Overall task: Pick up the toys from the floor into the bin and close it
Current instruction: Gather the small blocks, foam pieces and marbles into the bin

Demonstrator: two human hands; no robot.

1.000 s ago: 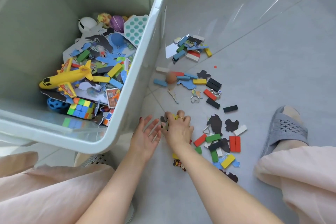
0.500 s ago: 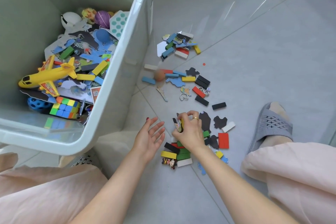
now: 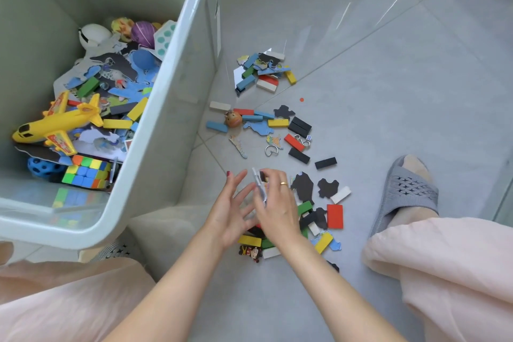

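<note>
A pale green bin (image 3: 166, 108) stands open at the left, holding a yellow toy plane (image 3: 55, 122), a colour cube (image 3: 86, 172), balls and flat pieces. Coloured blocks and puzzle pieces (image 3: 277, 125) lie scattered on the grey floor to its right. My right hand (image 3: 277, 203) is shut on a small stack of flat pieces (image 3: 259, 183), held on edge above a near pile of blocks (image 3: 322, 219). My left hand (image 3: 233, 208) is open, fingers spread, right beside the stack.
A second heap of blocks (image 3: 263, 72) lies further off by the bin wall. Metal rings (image 3: 270, 150) and a small round figure (image 3: 232, 119) sit among the pieces. My foot in a grey slipper (image 3: 408, 191) rests at the right, knees in pink fabric below.
My right hand has lifted the flat pieces off the floor and turned them upright. My left hand has moved in close against them. The view shifted slightly.
</note>
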